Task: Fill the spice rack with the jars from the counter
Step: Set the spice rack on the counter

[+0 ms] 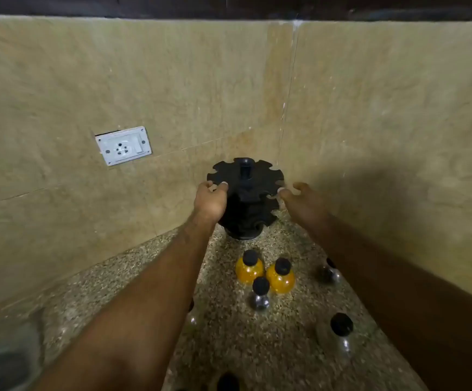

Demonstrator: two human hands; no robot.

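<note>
A black round spice rack [245, 180] with notched tiers stands in the corner of the speckled counter [229, 334], and no jar shows in its slots. My left hand [210, 198] grips the top tier's left edge. My right hand [299, 197] grips its right edge. Two black-capped jars with yellow contents [248, 270] [280, 277] stand in front of the rack. A clear jar [260, 294] stands just before them. Another clear jar [339, 334] is nearer on the right, and a third [326, 273] sits partly behind my right forearm.
Beige stone walls meet right behind the rack. A white wall socket [123, 145] sits on the left wall. A round dark drain or vessel [0, 368] lies at the lower left. More black caps [227, 382] show at the bottom edge.
</note>
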